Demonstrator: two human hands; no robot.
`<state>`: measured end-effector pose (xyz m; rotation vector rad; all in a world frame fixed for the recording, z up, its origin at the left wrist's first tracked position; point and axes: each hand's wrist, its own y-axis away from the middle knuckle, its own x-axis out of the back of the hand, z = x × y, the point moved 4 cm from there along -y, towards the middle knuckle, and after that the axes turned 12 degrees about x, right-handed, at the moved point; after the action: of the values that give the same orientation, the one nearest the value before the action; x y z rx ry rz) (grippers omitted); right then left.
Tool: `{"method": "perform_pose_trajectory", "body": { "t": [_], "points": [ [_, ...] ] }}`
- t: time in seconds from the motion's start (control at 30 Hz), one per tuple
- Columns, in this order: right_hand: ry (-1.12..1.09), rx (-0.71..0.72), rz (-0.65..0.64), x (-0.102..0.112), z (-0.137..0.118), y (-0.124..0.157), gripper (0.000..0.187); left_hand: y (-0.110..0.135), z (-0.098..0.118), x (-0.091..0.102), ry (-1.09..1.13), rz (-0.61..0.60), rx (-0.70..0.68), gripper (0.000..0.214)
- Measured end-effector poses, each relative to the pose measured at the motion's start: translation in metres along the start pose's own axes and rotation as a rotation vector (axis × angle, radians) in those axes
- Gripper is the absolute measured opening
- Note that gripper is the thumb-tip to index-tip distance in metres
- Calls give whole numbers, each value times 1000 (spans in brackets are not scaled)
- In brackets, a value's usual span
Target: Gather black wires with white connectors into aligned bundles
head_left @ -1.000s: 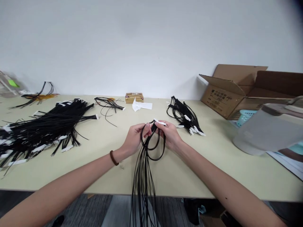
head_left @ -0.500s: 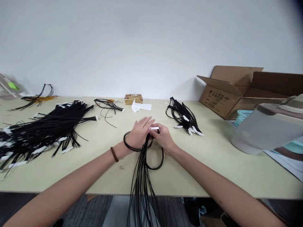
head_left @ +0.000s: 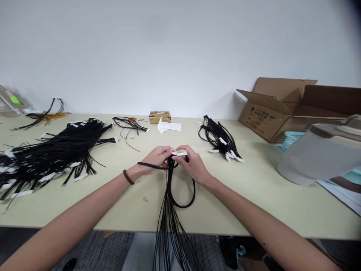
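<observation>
Between my two hands is a black wire harness (head_left: 169, 195) with a white connector (head_left: 182, 154) at its top end. My left hand (head_left: 159, 158) is closed, thumb and fingers pinching the harness by the left part of the white connector. Some wires loop around the left hand near the wrist. My right hand (head_left: 193, 163) pinches the connector's right part between thumb and forefinger. A wire loop hangs below the right hand, and the loose wire ends drop over the table's front edge toward my lap. Part of the grip is hidden behind the fingers.
A large pile of black wire harnesses (head_left: 62, 150) covers the table's left. A smaller bundle (head_left: 221, 137) lies to the right. Behind stand a gold box (head_left: 160, 117) and white paper (head_left: 172, 127). At right are an open cardboard box (head_left: 262, 116) and a grey translucent container (head_left: 307, 154).
My left hand has turned from flat with fingers spread to pinching beside the white connector. The wire loop around it has shifted left. My right hand keeps its hold.
</observation>
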<state>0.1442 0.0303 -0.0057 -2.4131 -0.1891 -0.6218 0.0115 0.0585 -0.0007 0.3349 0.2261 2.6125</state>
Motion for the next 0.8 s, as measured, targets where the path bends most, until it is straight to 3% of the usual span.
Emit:
{"method": "perform_pose_trajectory", "body": {
  "t": [0.3, 0.43, 0.6, 0.8],
  "points": [
    [18, 79, -107, -1, -6, 2, 32, 5, 1, -4, 1, -62, 40, 39],
    [56, 101, -137, -1, -8, 3, 33, 6, 10, -4, -219, -86, -78, 39],
    [101, 138, -138, -2, -9, 3, 37, 8, 25, 2, -542, 51, -331, 39],
    [138, 188, -137, -2, -9, 4, 41, 7, 23, -1, -535, -34, -313, 37]
  ]
}}
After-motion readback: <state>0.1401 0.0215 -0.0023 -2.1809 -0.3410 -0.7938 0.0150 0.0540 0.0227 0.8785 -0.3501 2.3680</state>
